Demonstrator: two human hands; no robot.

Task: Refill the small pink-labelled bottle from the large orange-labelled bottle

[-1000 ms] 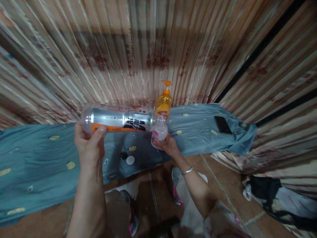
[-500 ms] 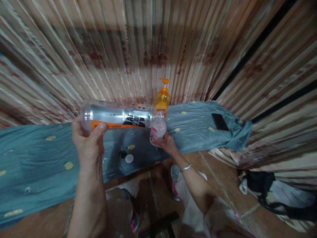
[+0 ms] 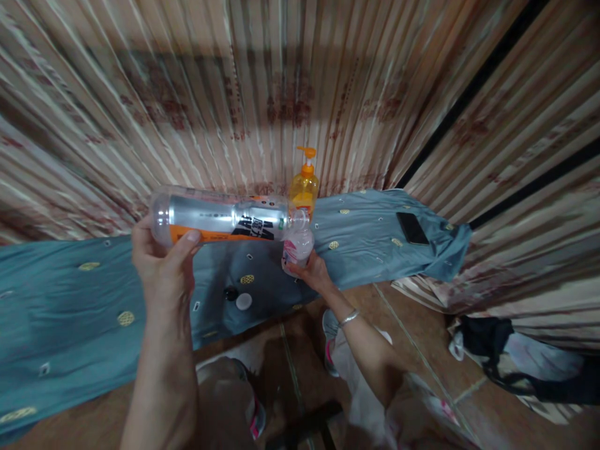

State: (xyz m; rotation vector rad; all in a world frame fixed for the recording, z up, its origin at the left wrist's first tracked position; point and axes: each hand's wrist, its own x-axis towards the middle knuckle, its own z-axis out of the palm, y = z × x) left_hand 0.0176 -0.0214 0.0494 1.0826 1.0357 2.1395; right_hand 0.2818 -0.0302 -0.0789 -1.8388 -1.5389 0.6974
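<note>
My left hand [image 3: 164, 250] is closed round the base end of a large clear plastic bottle [image 3: 201, 215] with a silver and orange label. The bottle lies nearly level in the air, its neck pointing right. That neck meets the mouth of a smaller clear bottle [image 3: 298, 247] with pink marks, which my right hand [image 3: 313, 273] grips low down. Whether liquid passes between them I cannot tell. Just behind the two necks stands an orange pump bottle [image 3: 304, 187]. On the cloth below lie a white cap [image 3: 244, 302] and a small black cap [image 3: 230, 293].
A blue-green cloth [image 3: 360, 237] with yellow patterns covers the long surface. A black phone [image 3: 412, 228] lies at its right end. Striped curtains [image 3: 262, 94] hang behind and to the right. A dark bag [image 3: 487, 337] and cloth rest on the tiled floor [image 3: 403, 337].
Both hands keep their grip and the bottles stay mouth to mouth. The whole scene has shifted slightly left in view, as the camera turned a little.
</note>
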